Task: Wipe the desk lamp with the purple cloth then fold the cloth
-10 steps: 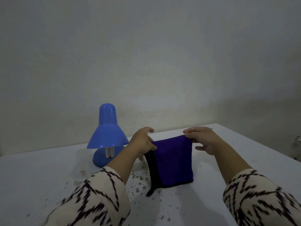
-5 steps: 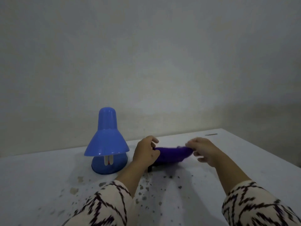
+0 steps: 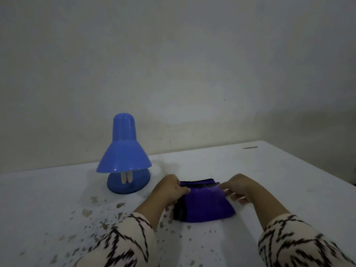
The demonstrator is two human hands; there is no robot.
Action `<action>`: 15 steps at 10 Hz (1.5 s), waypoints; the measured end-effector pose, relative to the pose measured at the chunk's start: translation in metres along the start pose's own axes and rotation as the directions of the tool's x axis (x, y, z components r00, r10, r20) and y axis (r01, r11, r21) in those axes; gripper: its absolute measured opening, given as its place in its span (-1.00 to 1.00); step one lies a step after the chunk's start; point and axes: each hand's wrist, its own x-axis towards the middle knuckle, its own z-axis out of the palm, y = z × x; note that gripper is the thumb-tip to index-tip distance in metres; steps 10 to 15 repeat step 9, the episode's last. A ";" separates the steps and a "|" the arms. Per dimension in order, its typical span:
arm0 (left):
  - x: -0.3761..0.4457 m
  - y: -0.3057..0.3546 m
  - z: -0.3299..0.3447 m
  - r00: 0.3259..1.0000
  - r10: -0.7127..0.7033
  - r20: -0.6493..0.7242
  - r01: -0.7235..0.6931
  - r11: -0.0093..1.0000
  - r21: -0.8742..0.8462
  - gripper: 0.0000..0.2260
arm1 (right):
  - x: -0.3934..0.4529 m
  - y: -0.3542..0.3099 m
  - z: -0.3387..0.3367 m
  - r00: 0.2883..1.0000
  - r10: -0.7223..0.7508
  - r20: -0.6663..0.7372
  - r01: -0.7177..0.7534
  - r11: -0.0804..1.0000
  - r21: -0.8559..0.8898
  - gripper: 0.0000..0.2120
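A: On the table [image 3: 269, 170], near centre: purple cloth [image 3: 208, 205] lies folded, dark band along its left edge. Both hands on its far part.

B: Left hand [image 3: 171, 189] pose?

A: Fingers curled, pinching the cloth's far-left corner. Forearm runs in from the near left, patterned sleeve [image 3: 123, 241] at the wrist end.

B: Right hand [image 3: 238, 186]?

A: At the cloth's far-right corner, fingers bent over the edge and gripping it. Slightly blurred, so the exact finger placement is unclear. Forearm enters from the near right, second patterned sleeve [image 3: 300, 241] partly cut by the frame.

B: Cloth flat?

A: Near part flat on the table. Far edge shows stacked layers between the two hands.

B: Surroundings?

A: Blue desk lamp [image 3: 124, 153] stands upright to the far left of the cloth, near the left hand but apart from it. Shade tipped downward over a round base, white bulb showing beneath. Dark specks [image 3: 107, 218] scattered on the table, near left. Plain wall [image 3: 192, 74] behind. Small dark mark [image 3: 249, 147] far right on the table.
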 end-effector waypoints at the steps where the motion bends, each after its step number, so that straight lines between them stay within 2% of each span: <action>1: 0.009 0.003 0.012 0.999 -0.015 -0.037 0.018 0.997 0.073 -0.63 | 0.003 0.000 0.012 0.999 -0.028 -0.030 0.030 0.998 0.061 -0.76; 2: 0.014 0.005 0.019 0.998 -0.014 -0.059 0.024 0.986 0.167 -0.68 | 0.009 0.002 0.017 0.996 -0.065 -0.064 0.074 0.987 0.142 -0.76; 3: 0.021 0.004 0.021 0.998 -0.021 -0.054 0.030 0.982 0.185 -0.85 | 0.010 -0.002 0.015 0.990 -0.120 -0.072 0.133 0.968 0.212 -0.90; 4: 0.024 0.002 0.018 0.994 -0.009 -0.107 0.025 0.988 0.152 -0.75 | 0.012 -0.008 0.013 0.975 -0.200 -0.093 0.217 0.943 0.251 -0.92; 5: 0.027 -0.002 0.012 0.961 0.038 -0.275 -0.007 0.994 0.113 -0.83 | 0.019 -0.011 0.014 0.951 -0.267 -0.154 0.300 0.913 0.276 -0.89; 6: 0.028 -0.007 0.008 0.963 0.043 -0.266 0.001 0.986 0.165 -0.88 | 0.028 -0.009 0.021 0.949 -0.254 -0.190 0.290 0.936 0.199 -0.92; 7: 0.030 -0.012 0.014 0.981 0.045 -0.189 0.004 0.967 0.254 -0.67 | 0.036 -0.002 0.027 0.961 -0.217 -0.171 0.241 0.962 0.130 -0.84; 8: 0.026 -0.010 0.017 0.980 0.058 -0.189 0.005 0.949 0.314 -0.66 | 0.037 -0.002 0.029 0.959 -0.219 -0.182 0.243 0.962 0.123 -0.80; 9: 0.025 -0.001 0.013 0.970 0.111 -0.217 -0.039 0.949 0.313 -0.64 | 0.033 -0.012 0.024 0.926 -0.283 -0.249 0.316 0.944 0.100 -0.82; 15: 0.025 -0.001 0.013 0.970 0.111 -0.217 -0.039 0.949 0.313 -0.64 | 0.033 -0.012 0.024 0.926 -0.283 -0.249 0.316 0.944 0.100 -0.82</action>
